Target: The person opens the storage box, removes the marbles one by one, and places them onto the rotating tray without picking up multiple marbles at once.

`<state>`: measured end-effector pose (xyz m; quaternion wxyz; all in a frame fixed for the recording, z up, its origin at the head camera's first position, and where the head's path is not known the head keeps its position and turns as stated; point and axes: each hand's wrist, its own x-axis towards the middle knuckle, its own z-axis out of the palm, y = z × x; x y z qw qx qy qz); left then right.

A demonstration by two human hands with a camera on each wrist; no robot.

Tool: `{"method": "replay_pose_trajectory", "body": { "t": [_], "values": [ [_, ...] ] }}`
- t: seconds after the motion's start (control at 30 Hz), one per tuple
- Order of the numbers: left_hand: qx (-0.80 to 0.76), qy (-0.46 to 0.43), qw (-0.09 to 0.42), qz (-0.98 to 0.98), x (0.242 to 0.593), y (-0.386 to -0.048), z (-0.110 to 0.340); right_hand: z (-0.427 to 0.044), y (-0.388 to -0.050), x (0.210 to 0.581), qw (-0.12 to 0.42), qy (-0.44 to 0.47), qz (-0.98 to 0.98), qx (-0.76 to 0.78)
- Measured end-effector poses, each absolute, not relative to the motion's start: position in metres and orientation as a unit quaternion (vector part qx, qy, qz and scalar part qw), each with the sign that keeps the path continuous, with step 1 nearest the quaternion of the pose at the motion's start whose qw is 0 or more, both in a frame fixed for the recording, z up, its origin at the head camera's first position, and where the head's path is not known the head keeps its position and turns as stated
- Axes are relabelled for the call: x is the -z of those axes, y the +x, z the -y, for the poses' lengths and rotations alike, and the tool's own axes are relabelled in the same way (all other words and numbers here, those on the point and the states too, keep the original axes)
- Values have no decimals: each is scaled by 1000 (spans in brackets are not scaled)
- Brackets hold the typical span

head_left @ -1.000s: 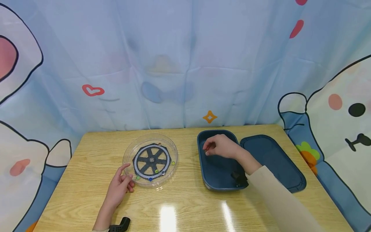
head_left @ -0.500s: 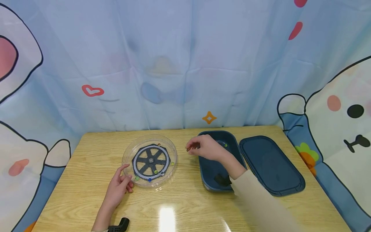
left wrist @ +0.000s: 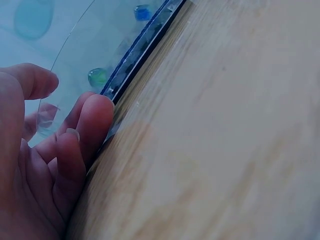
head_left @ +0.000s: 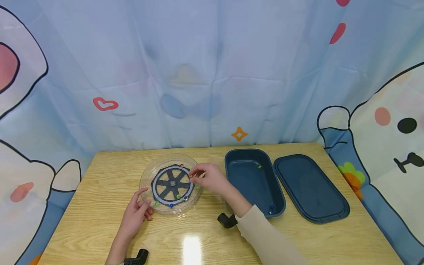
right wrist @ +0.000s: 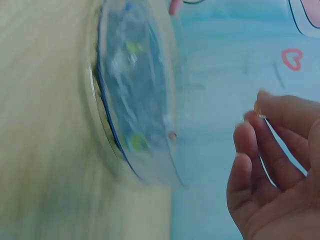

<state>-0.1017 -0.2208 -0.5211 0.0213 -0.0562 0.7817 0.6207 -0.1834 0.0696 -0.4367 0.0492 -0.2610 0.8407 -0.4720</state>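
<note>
A round clear dish [head_left: 145, 176] stands on the table with a dark spoked wheel shape [head_left: 173, 183] showing in its middle. Several glass marbles lie in it, among them a blue marble [head_left: 171, 205] and a green marble [left wrist: 97, 77]. My left hand [head_left: 135, 211] rests against the dish's near left side, fingers loosely bent and touching the wall. Over the dish's right rim, my right hand [head_left: 209, 178] pinches a small clear-orange marble [right wrist: 258, 110] between thumb and fingertips; the fingers partly cover it.
Right of the dish is a deep dark-blue box [head_left: 251, 184] with a green marble [head_left: 260, 167] and a blue marble [head_left: 271, 208] inside. Its flat lid [head_left: 313, 189] lies beside it. A patterned curtain [head_left: 185, 73] hangs behind the wooden table [head_left: 159, 243].
My right hand has come up out of the blue box and moved left to the dish with the orange marble pinched. The left hand has stayed at the dish's side.
</note>
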Motion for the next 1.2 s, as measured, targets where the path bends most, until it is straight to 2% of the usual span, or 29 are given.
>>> {"method": "replay_pose_trajectory", "body": {
  "t": [0.2, 0.47, 0.7, 0.93, 1.2],
  "values": [
    [-624, -54, 21, -779, 523, -103, 221, -56, -177, 448, 45, -251, -833, 490],
    [-629, -57, 22, -775, 523, -103, 220, -52, -174, 450, 75, -230, -839, 487],
    [-631, -53, 23, -774, 522, -103, 219, -59, -178, 447, 63, -217, -843, 488],
    [-629, -64, 38, -774, 519, -104, 219, -89, -187, 424, 38, -177, -854, 487],
    [-627, -67, 39, -775, 518, -103, 220, -158, -205, 420, 10, -121, -883, 454]
  ]
}}
